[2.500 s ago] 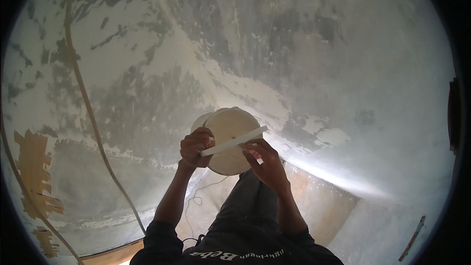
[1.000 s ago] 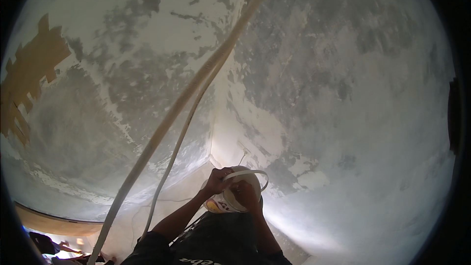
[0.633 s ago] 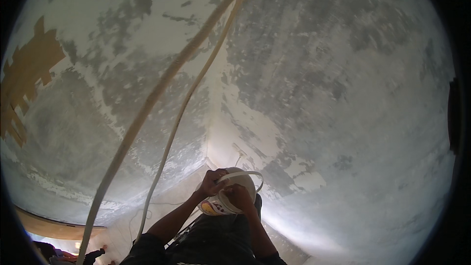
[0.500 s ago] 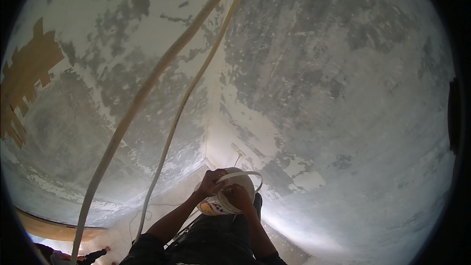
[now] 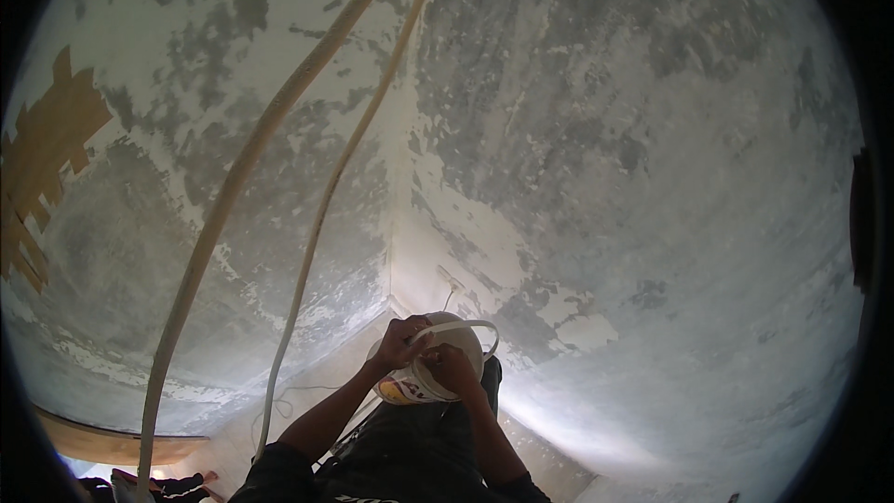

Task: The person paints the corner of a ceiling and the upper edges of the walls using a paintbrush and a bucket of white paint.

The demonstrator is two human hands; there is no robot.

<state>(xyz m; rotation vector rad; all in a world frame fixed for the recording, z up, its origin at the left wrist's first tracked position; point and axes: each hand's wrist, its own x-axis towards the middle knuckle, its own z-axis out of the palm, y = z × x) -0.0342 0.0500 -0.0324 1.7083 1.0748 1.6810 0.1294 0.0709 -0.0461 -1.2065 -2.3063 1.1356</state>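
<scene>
My left hand [image 5: 403,343] and right hand [image 5: 451,368], spread apart earlier, now meet over the round white plastic bucket [image 5: 410,392], held before the dark trousers [image 5: 493,380]. The flat white strap handle [image 5: 482,324], straight before, now bows rightward. My left clasps its end; what the curled right fingers grip, I can't tell. I judge the work has narrowed to that end.

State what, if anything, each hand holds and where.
Left hand: the curved white band, near its left end. Right hand: at the white bucket; its grip cannot be told.
</scene>
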